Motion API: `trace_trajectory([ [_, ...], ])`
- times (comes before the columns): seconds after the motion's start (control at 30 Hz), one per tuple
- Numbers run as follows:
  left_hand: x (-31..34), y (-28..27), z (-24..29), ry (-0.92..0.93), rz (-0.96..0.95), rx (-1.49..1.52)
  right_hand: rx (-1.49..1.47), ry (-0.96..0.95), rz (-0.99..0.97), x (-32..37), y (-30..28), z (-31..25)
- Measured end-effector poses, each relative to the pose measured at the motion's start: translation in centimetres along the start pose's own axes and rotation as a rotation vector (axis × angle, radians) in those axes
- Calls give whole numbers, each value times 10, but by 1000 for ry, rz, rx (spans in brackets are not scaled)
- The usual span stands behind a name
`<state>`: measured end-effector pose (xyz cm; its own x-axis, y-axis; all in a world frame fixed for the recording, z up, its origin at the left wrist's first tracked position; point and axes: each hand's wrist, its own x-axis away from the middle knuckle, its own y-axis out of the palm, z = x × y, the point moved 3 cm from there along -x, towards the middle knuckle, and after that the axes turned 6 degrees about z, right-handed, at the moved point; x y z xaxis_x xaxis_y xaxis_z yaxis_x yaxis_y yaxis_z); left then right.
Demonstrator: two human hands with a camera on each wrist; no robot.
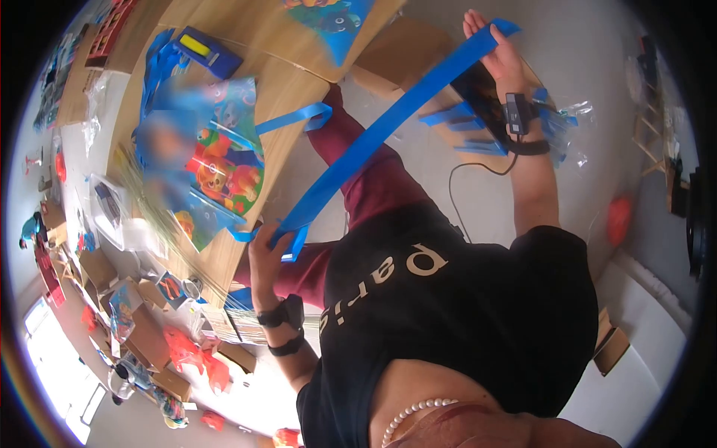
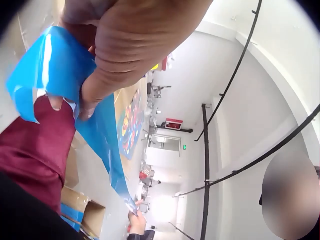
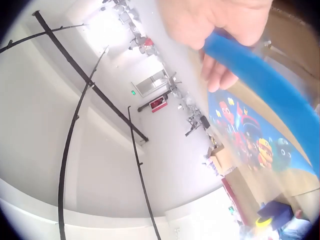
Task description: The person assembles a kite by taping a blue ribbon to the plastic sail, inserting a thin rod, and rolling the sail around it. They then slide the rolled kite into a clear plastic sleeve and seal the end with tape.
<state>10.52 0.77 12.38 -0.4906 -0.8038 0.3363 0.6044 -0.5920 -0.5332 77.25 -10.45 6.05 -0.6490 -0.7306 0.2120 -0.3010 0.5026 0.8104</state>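
Blue plastic strip point(image 1: 388, 121): I see it beside the wooden table point(image 1: 280, 86), long axis slanting near-left to far-right above maroon trousers point(image 1: 388, 187).
Left hand point(image 1: 263, 257): fingers closed, pinching its near end.
Right hand point(image 1: 497, 61): thumb pinching, fingers extended; strip's tip points outward.
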Motion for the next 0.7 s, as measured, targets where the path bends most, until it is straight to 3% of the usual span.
trace_trajectory([
  [0.07,30,-21,-18,-70,100,57,51,19,0,9,42,25],
  [0.13,62,-46,-28,-198,70,15,100,45,-9,18,77,61],
  [0.23,123,-72,-49,-302,218,-46,136,236,-92,32,117,128],
  [0.27,143,-78,-46,-380,249,-53,112,292,-54,60,158,150],
  [0.37,221,-80,-114,-590,278,-2,90,405,-138,79,186,219],
  [0.5,300,-45,-147,-769,309,106,156,604,-254,118,217,300],
  [0.53,327,-29,-181,-805,310,121,177,650,-300,128,222,317],
  [0.67,389,33,-230,-954,350,216,249,782,-391,174,245,360],
  [0.7,398,39,-236,-962,89,-1,269,813,-397,185,247,368],
])
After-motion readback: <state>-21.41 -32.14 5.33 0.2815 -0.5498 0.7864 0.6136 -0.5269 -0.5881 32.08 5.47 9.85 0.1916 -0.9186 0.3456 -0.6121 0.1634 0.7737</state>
